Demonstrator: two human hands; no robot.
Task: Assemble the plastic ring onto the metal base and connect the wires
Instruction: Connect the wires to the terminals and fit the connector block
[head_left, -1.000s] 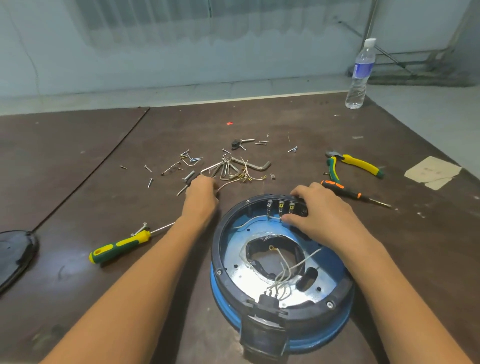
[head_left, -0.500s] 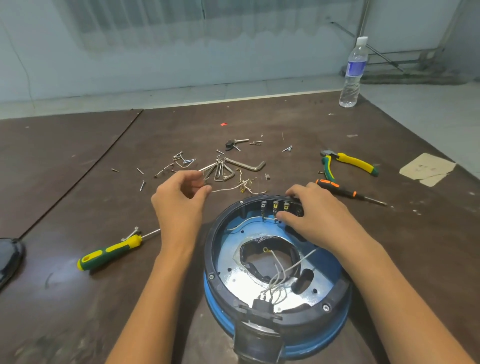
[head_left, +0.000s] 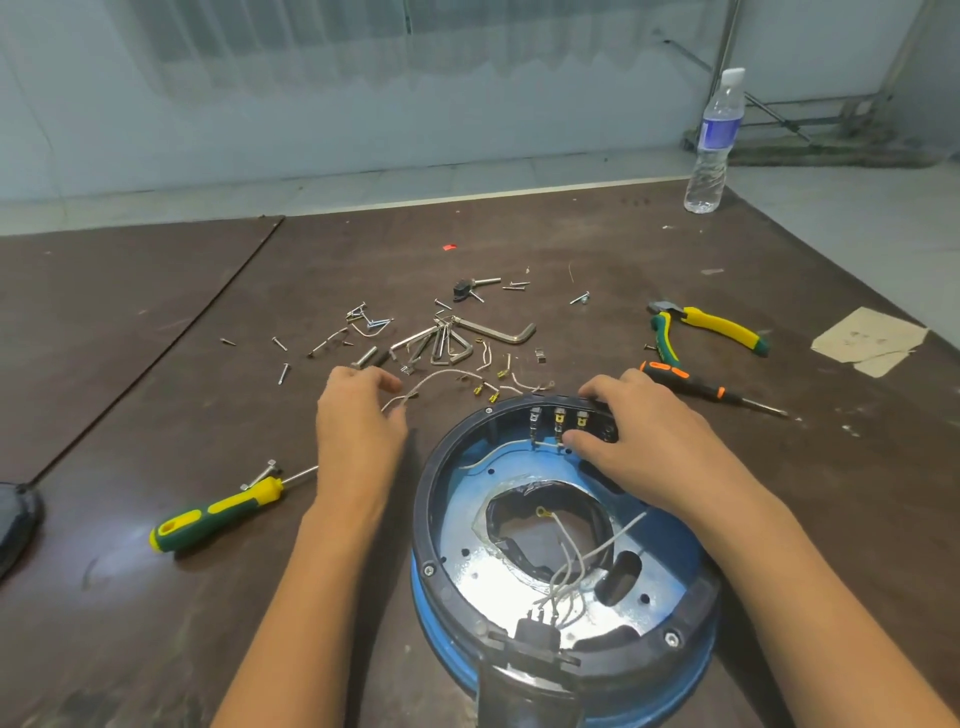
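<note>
The black plastic ring (head_left: 431, 519) sits on the blue metal base (head_left: 675, 691) in front of me. Thin white wires (head_left: 566, 566) run from a black connector at its near edge into the central opening. Three metal terminals (head_left: 558, 415) stand inside the far rim, with a white wire leading from them. My right hand (head_left: 649, 441) grips that far rim, its thumb inside next to the terminals. My left hand (head_left: 358, 421) is left of the ring and pinches the end of a loose wire (head_left: 447, 376) lying on the table.
Hex keys (head_left: 498, 332), screws and short wire pieces lie beyond the ring. A green-yellow screwdriver (head_left: 218, 519) lies to the left, an orange-black screwdriver (head_left: 696, 384) and pliers (head_left: 711, 327) to the right. A water bottle (head_left: 714, 140) stands far right, beside paper scraps (head_left: 867, 338).
My left hand drew back from the pile of screws and keys, pulling a loose wire with it. My right hand stayed on the ring's far rim.
</note>
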